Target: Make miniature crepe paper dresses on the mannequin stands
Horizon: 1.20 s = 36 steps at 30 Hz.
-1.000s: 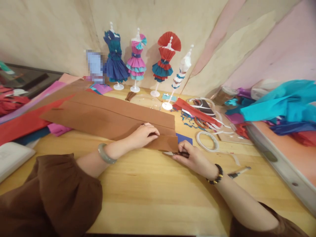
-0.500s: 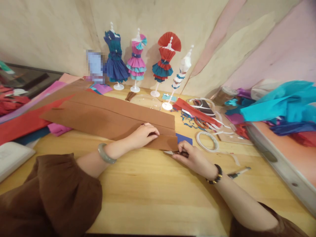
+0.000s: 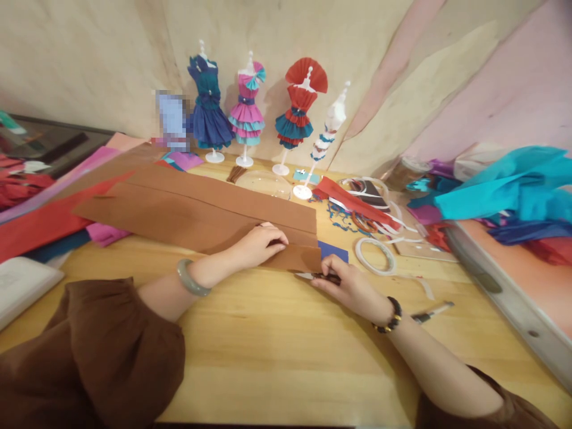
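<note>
A long sheet of brown crepe paper (image 3: pixel 192 202) lies across the table, with its near right end folded into a flap (image 3: pixel 297 259). My left hand (image 3: pixel 261 243) presses on the brown paper beside this flap, fingers curled and close together. Small scissors (image 3: pixel 308 276) with dark handles are gripped in my right hand (image 3: pixel 346 283). Their blades point left along the flap's near edge; whether they touch the paper is hard to tell. A piece of blue paper (image 3: pixel 334 252) shows from under the right end of the brown paper.
Dress forms (image 3: pixel 210 107) stand along the wall. A tape roll (image 3: pixel 375 256) and a dark-handled craft tool (image 3: pixel 433 312) lie to the right. Coloured paper (image 3: pixel 527 185) is piled far right, with red paper (image 3: pixel 49 226) at left. A white object (image 3: pixel 27 289) sits near left.
My hands stay almost where they were. The flap's right edge by my right hand has shifted very slightly; otherwise little differs.
</note>
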{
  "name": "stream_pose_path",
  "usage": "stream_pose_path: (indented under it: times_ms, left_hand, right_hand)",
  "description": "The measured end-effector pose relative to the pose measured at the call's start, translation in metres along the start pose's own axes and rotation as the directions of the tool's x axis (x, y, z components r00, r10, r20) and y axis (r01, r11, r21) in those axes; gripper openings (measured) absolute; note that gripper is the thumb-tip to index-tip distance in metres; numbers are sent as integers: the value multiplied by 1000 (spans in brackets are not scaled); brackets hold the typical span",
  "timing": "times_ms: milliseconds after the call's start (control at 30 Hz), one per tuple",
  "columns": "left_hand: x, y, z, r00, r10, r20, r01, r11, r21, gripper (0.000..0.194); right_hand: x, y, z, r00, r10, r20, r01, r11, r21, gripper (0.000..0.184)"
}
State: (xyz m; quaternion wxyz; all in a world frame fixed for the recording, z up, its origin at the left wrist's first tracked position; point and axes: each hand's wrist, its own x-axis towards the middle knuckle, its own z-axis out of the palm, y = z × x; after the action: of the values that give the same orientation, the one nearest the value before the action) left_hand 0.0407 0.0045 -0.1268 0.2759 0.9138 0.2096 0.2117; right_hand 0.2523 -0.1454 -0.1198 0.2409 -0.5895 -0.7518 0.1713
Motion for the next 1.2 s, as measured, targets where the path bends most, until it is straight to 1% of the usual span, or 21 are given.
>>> stream_pose_path:
  times_ms: [167,833,1200]
  left_hand:
    - [0,-1,1,1000,6,-2,-6,1000,-4,12]
    - [0,0,0,1000,-5,5,5,1000,-7,11]
    - [0,0,1,1000,1,-8,-2,1000,-28,12]
  right_hand:
    - [-1,-1,-1,1000,2,13,-3,1000,4,23]
    - [-1,-1,0,1000,7,-19,-7,1000,4,23]
    - [5,-11,-1,1000,13,-9,-13,1000,-2,24]
